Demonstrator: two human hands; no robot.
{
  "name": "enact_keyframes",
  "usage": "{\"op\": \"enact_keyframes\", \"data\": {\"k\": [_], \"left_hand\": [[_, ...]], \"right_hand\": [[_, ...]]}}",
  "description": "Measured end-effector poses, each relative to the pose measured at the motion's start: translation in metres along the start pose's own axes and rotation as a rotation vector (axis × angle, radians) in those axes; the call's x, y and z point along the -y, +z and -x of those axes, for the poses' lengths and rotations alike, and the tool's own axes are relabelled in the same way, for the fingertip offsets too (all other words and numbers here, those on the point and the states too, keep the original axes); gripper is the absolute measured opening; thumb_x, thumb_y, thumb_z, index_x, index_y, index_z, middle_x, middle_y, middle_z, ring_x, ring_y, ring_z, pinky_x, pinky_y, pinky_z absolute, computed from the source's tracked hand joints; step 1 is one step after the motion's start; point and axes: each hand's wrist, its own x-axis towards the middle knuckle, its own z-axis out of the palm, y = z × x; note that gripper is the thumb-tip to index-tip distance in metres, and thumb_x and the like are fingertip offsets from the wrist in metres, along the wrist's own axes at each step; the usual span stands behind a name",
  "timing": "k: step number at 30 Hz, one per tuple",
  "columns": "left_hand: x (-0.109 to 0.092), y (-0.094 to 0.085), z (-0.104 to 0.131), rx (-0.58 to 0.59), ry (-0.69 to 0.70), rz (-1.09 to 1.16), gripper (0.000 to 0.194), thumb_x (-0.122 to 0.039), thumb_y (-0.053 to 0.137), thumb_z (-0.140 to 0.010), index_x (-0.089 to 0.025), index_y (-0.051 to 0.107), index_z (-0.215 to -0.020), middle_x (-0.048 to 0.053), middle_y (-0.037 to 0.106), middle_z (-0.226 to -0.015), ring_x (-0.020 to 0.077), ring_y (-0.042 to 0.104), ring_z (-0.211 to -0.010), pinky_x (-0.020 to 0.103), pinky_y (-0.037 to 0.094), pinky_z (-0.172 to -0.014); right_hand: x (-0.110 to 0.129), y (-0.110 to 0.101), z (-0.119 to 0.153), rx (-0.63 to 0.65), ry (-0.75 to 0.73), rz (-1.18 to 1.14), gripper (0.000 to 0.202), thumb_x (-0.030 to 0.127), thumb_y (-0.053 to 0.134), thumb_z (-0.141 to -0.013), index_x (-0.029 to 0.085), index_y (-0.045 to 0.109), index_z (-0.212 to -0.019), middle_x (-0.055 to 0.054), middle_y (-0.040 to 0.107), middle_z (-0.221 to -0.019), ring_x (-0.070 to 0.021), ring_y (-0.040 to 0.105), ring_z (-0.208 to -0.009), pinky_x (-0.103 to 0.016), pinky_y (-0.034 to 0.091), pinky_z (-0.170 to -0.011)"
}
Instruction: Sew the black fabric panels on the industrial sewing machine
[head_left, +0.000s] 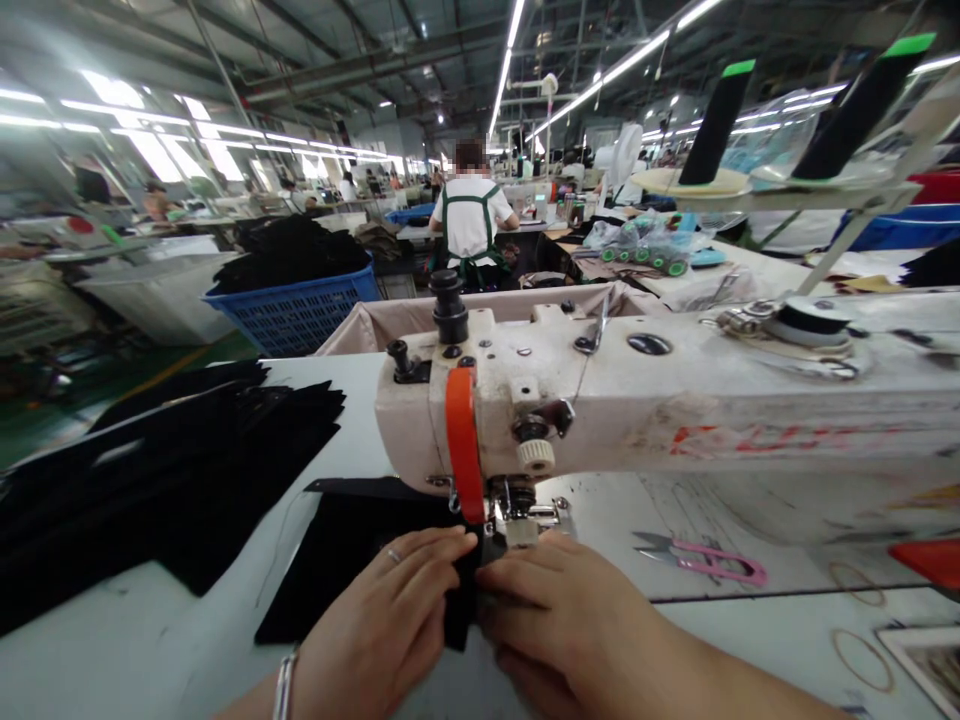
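A black fabric piece lies flat on the sewing machine's bed, with one edge at the presser foot. My left hand rests on its right part, fingers close together and bent over the cloth, fingertips just left of the needle area. At the cloth's right edge, my right hand has its fingers closed, right in front of the presser foot. The fingers hide that edge and part of the needle area. The white sewing machine has an orange guard beside its needle bar.
Black fabric pieces are piled on the table's left. Pink-handled thread snips lie right of the needle. Thread cones stand above the machine at right. Beyond are a blue crate of dark cloth and a seated person.
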Motion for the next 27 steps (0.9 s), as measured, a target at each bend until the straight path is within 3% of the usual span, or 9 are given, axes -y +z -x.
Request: {"op": "enact_keyframes", "data": {"k": [3, 8, 10, 14, 19, 23, 27], "left_hand": [[0.003, -0.005, 0.001, 0.035, -0.012, 0.027, 0.028, -0.003, 0.038, -0.087, -0.016, 0.053, -0.107, 0.009, 0.062, -0.127, 0.0134, 0.056, -0.121, 0.023, 0.047, -0.102], [0.005, -0.008, 0.002, 0.033, 0.019, 0.012, 0.03, -0.002, 0.037, -0.086, -0.016, 0.05, -0.109, 0.009, 0.062, -0.126, 0.0129, 0.057, -0.119, 0.022, 0.047, -0.102], [0.005, -0.007, 0.003, 0.038, 0.002, 0.022, 0.029, -0.002, 0.038, -0.086, -0.016, 0.05, -0.108, 0.009, 0.062, -0.125, 0.0126, 0.058, -0.118, 0.021, 0.049, -0.1], [0.003, -0.001, 0.003, 0.084, 0.051, -0.011, 0.032, -0.002, 0.039, -0.085, -0.013, 0.052, -0.112, 0.011, 0.061, -0.124, 0.0169, 0.055, -0.12, 0.028, 0.048, -0.103], [0.001, 0.002, -0.002, 0.191, 0.153, -0.178, 0.039, -0.005, 0.049, -0.083, -0.014, 0.057, -0.121, 0.008, 0.063, -0.124, 0.0217, 0.054, -0.12, 0.037, 0.047, -0.105], [-0.001, 0.0, -0.013, 0.226, 0.221, -0.281, 0.02, -0.011, 0.057, -0.086, -0.016, 0.069, -0.101, 0.006, 0.067, -0.116, 0.0204, 0.055, -0.115, 0.034, 0.046, -0.103], [0.004, 0.001, -0.018, 0.2, 0.202, -0.28, 0.014, -0.017, 0.062, -0.087, -0.016, 0.07, -0.098, 0.005, 0.068, -0.114, 0.0191, 0.055, -0.114, 0.032, 0.045, -0.103]], "right_hand": [[0.0, 0.003, 0.001, 0.062, 0.012, 0.014, 0.009, 0.023, 0.06, -0.085, 0.022, 0.063, -0.094, 0.001, 0.066, -0.097, -0.0174, 0.058, -0.09, -0.033, 0.042, -0.078], [-0.003, 0.01, 0.004, 0.046, -0.033, 0.068, 0.031, 0.035, 0.064, -0.084, 0.022, 0.058, -0.112, -0.003, 0.063, -0.112, -0.0201, 0.057, -0.098, -0.035, 0.043, -0.08], [-0.004, 0.015, 0.004, 0.024, -0.074, 0.083, 0.024, 0.036, 0.061, -0.087, 0.023, 0.061, -0.107, -0.002, 0.063, -0.112, -0.0204, 0.056, -0.101, -0.035, 0.042, -0.08], [-0.006, 0.032, 0.006, -0.041, -0.106, 0.101, 0.009, 0.029, 0.057, -0.089, 0.021, 0.063, -0.09, -0.001, 0.066, -0.094, -0.0189, 0.057, -0.094, -0.035, 0.042, -0.08], [-0.011, 0.049, 0.008, -0.087, -0.139, 0.185, 0.006, 0.028, 0.06, -0.088, 0.022, 0.062, -0.086, 0.0, 0.065, -0.088, -0.0194, 0.056, -0.089, -0.034, 0.042, -0.074], [-0.011, 0.044, 0.004, -0.133, -0.165, 0.2, 0.003, 0.021, 0.061, -0.087, 0.021, 0.063, -0.088, 0.001, 0.065, -0.085, -0.0175, 0.056, -0.084, -0.032, 0.042, -0.069], [-0.007, 0.032, 0.001, -0.148, -0.163, 0.205, 0.004, 0.023, 0.065, -0.085, 0.02, 0.063, -0.087, 0.002, 0.065, -0.08, -0.0172, 0.057, -0.078, -0.031, 0.04, -0.061]]}}
